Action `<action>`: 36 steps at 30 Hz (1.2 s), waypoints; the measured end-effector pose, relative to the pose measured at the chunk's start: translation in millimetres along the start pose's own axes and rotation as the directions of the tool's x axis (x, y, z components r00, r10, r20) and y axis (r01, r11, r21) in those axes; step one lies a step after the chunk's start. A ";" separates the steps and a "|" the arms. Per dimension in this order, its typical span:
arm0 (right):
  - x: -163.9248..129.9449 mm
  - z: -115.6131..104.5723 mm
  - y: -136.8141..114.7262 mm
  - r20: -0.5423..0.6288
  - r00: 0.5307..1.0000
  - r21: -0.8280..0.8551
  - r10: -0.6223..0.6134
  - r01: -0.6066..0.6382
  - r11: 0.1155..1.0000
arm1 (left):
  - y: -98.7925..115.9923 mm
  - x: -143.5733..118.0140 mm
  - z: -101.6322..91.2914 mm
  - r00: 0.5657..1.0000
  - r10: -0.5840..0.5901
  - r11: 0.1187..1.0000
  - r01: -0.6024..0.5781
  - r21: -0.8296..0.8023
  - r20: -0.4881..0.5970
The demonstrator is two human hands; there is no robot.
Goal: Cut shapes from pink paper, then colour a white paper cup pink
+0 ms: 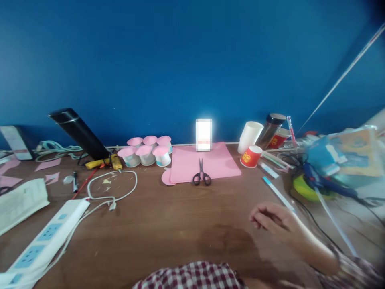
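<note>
My right hand [272, 220] hovers over or rests on the right part of the wooden table, its fingers loosely curled together and nothing visible in them. A checked sleeve [188, 277] crosses the bottom edge; beside it a strip of skin, seemingly my left hand [264, 283], shows with its fingers hidden. Black-handled scissors [201, 176] lie with blades slightly apart on pink paper [207, 160]. Left of the paper stand several paper cups [146, 154] with pink tops. Nearest my right hand is a flat white strip [278, 193] with a blue end.
A red paper cup [251, 156] and white cups [250, 136] stand at the back right. Farther right are a blue glue gun [327, 182] and a blurred plastic packet [355, 152]. On the left are a power strip [45, 237], a white cable [135, 180] and a leaning black cylinder [81, 134].
</note>
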State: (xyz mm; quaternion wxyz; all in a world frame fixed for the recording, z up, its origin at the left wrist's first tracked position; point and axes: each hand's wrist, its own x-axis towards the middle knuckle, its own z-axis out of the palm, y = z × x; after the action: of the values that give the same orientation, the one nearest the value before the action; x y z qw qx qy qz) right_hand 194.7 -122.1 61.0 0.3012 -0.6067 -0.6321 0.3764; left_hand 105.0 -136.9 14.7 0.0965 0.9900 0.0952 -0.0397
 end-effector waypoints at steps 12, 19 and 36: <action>79.2 59.2 -13.6 0.121 0.912 -0.285 -0.392 0.410 0.866 | -58.3 -89.0 -6.9 0.865 -0.195 0.843 -0.094 -0.530 -0.462; 124.5 86.9 0.4 0.157 0.800 -0.651 -0.579 0.525 0.549 | -105.0 -119.4 -19.3 0.477 -0.723 0.611 0.102 -0.785 -0.500; 127.1 85.0 2.4 -0.003 0.799 -0.587 -0.602 0.486 0.648 | -123.5 -123.8 3.1 0.318 -0.810 0.559 0.162 -0.813 -0.493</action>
State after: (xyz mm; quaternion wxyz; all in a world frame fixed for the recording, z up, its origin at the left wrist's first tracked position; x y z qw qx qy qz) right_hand 114.4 -5.2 3.8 0.2705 -0.4823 -0.8332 0.0040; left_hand -40.5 -40.9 1.0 0.3442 0.6874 0.4556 0.4488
